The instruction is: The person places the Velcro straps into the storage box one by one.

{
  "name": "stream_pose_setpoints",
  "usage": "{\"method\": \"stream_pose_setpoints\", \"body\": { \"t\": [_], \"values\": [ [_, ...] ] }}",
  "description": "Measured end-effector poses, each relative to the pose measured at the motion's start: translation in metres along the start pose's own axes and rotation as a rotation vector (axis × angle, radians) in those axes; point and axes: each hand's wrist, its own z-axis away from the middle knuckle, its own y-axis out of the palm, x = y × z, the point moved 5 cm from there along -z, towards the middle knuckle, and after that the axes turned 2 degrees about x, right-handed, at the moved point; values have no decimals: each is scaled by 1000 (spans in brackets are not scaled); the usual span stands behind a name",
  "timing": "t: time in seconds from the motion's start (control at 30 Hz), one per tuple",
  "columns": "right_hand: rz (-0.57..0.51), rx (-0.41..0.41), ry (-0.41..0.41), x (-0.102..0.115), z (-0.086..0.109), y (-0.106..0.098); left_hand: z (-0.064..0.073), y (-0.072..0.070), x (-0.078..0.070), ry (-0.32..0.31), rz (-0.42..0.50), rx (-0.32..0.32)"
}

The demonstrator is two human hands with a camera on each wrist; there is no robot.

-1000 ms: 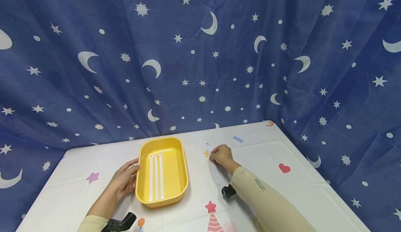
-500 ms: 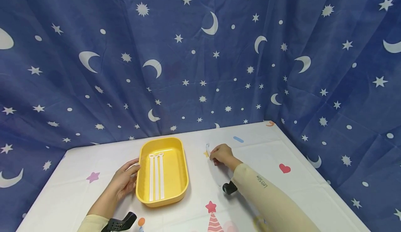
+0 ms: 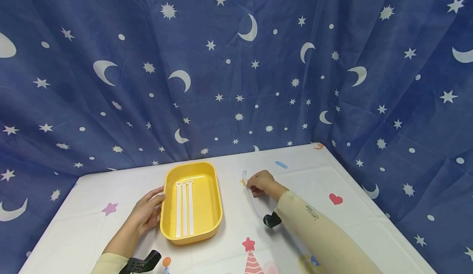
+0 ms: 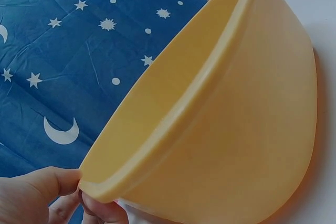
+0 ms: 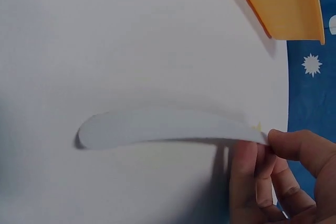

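Observation:
My left hand (image 3: 145, 213) grips the left rim of a yellow tray (image 3: 206, 208), its thumb and fingers pinching the edge in the left wrist view. Inside the tray, three white cable straps (image 3: 184, 210) with slotted heads lie side by side, lengthwise. To the tray's right, my right hand (image 3: 263, 182) pinches another white cable strap (image 5: 157, 124) between thumb and fingers near its slotted-head end. That strap bows up slightly, and its rounded far end is close to the cloth; whether it touches is unclear.
A white cloth (image 3: 295, 241) printed with hearts, stars and party hats covers the table. Blue curtains (image 3: 207, 81) with moons and stars hang behind and to the right. Black wrist devices (image 3: 272, 219) sit on both arms.
My right hand has shifted very slightly, and the strap's near end has lifted and turned so that it shows narrower and bowed. The left hand and tray stay put.

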Motion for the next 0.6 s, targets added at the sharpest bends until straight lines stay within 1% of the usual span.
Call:
{"method": "stream_pose_setpoints", "body": {
  "t": [0.07,0.17,0.33,0.5,0.6],
  "values": [
    [-8,16,-8,1,1,0,0,0,0,2,-1,0],
    [-42,49,3,2,1,1,0,0,1,4,2,2],
    [-134,123,46,5,2,2,-1,0,1,8,7,3],
    [-188,176,73,9,4,3,0,0,1,11,2,7],
    [-229,210,106,9,4,4,0,0,0,12,-2,10]
  ]
}}
